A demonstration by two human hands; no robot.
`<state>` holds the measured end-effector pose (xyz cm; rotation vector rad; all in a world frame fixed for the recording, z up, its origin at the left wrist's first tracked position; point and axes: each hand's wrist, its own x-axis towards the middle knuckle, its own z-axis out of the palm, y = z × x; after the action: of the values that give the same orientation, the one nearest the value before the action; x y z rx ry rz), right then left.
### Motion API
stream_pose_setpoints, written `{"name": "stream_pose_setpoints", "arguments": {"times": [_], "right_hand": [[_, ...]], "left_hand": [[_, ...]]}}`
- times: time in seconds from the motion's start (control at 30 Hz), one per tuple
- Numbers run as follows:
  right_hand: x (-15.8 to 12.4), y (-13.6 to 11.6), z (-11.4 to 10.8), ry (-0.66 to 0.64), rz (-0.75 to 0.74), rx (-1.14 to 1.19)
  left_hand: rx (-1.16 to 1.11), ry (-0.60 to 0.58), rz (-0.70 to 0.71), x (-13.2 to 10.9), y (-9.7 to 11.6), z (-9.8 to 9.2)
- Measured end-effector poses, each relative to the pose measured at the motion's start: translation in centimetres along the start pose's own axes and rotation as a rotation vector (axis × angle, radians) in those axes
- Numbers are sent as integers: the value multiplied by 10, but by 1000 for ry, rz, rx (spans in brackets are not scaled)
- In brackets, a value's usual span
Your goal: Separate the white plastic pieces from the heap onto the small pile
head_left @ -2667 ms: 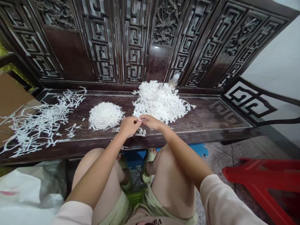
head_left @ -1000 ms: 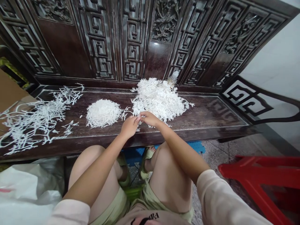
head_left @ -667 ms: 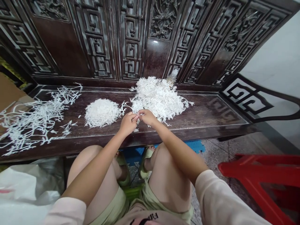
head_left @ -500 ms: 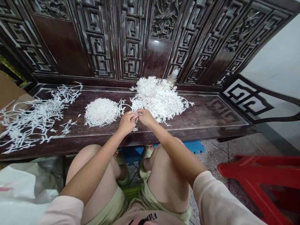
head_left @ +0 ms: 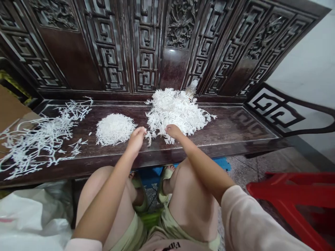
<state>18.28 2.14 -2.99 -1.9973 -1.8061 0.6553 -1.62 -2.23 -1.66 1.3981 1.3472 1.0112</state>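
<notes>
I sit at a long, dark reddish-brown wooden worktop (head_left: pixel 230 129), a crumpled white plastic bag (head_left: pixel 21 216) low on my left. At the worktop's far left sprawls a loose tangle of thin white branching stems (head_left: pixel 42 136); a tall heap of feathery white sprigs (head_left: pixel 174 109) stands right of centre, and a smaller rounded mound of short white snippets (head_left: pixel 115 129) lies between the two. My right hand (head_left: pixel 173 131) is nearer the heap, fingertips at its front edge; it rises just beyond them, its longer axis running left to right. Whether those fingers pinch a piece I cannot tell. My left hand (head_left: pixel 136 140) is over the gap between mound and heap, fingers pressed together, anything between them too small to make out. Dark lettering (head_left: pixel 173 245) on my shirt is too cut off to read, and the bag's pinkish-red mark (head_left: pixel 6 220) shows no legible words.
</notes>
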Motion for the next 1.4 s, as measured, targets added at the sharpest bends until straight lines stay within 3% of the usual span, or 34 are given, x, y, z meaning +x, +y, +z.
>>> {"name": "stream_pose_setpoints", "arguments": {"times": [0.1, 0.17, 0.27, 0.43, 0.6, 0.67, 0.77, 0.83, 0.9, 0.97, 1.1, 1.17, 1.3, 1.33, 1.4], "right_hand": [[-12, -12, 2, -27, -94, 41], [-20, -25, 4, -52, -167, 44], [-27, -42, 6, -45, -205, -6], [-27, -54, 15, -7, -306, -68], [-22, -52, 21, 7, -354, -115], [-22, -51, 22, 35, -352, -124], [-24, -51, 22, 82, -403, -131], [-27, -53, 21, 112, -499, -126], [-30, -56, 18, 144, -601, -120], [-32, -57, 15, 162, -669, -136], [-32, -57, 9, 160, -748, -260], [-32, -57, 6, 183, -801, -313], [-33, -60, 0, 283, -859, -292], [-34, -60, -1, 307, -853, -269], [-34, -60, -2, 334, -834, -216]], "left_hand": [[162, 184, -87, 39, -4, -39], [430, 339, -133, 61, -10, -64], [573, 419, -188, 79, -27, -84], [727, 462, -278, 80, -52, -80], [748, 615, -78, 72, -36, -73], [661, 514, 23, 66, -25, -69], [488, 165, 179, 54, -10, -53], [415, 12, 267, 45, -3, -38], [362, 25, 306, 38, 3, -24], [258, 129, 297, 31, 8, -15], [-45, 314, 259, 22, 19, -12], [-71, 257, 276, 20, 22, -14], [23, -111, 158, 21, 16, -9], [35, -162, 124, 21, 13, -6], [59, -151, 114, 20, 10, 0]]}}
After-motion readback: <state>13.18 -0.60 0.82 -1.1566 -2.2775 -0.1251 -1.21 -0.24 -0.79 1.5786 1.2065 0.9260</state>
